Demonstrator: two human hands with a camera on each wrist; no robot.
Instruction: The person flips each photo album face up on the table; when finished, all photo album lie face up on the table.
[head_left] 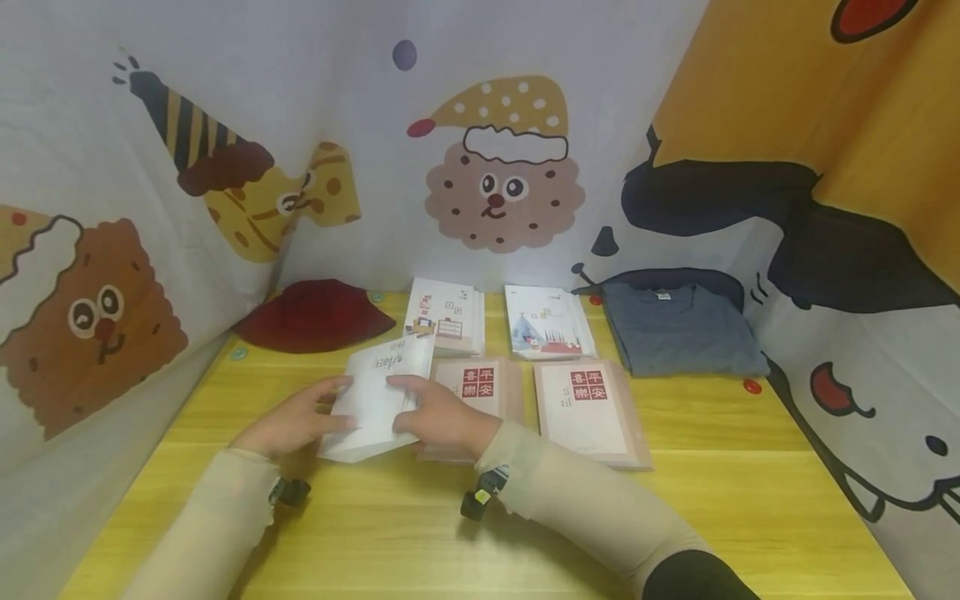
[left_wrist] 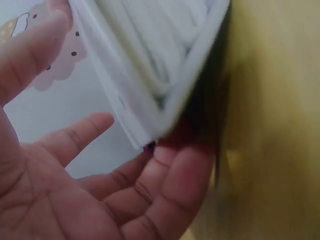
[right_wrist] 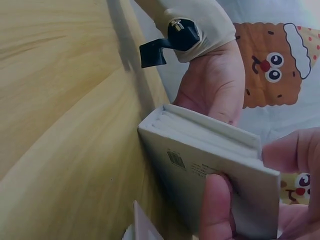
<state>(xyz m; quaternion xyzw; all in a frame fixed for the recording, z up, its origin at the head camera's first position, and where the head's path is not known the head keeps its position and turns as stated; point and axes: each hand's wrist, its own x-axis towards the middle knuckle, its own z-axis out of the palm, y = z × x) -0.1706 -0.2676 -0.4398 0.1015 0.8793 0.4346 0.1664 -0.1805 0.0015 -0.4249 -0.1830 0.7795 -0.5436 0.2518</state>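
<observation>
A thick white book [head_left: 378,404], with dark handwritten-looking characters on its cover, is held tilted above the left-middle of the table. My left hand [head_left: 296,417] grips its left side, and in the left wrist view the fingers [left_wrist: 180,187] bend under its corner. At the opposite edge, my right hand [head_left: 446,414] pinches the book between thumb and fingers. The right wrist view shows a small barcode on the book's side [right_wrist: 200,175], with the right thumb pressing beside it. Behind the right hand lies a book with red square characters [head_left: 478,383], partly hidden.
A second red-character book [head_left: 588,417] lies to the right. Two stacks of illustrated white booklets [head_left: 453,312] [head_left: 547,321] stand behind. A dark red hat [head_left: 315,317] sits back left, a folded grey-blue shirt [head_left: 678,333] back right. Cartoon-printed curtains [head_left: 495,50] border the yellow wooden table [head_left: 420,533].
</observation>
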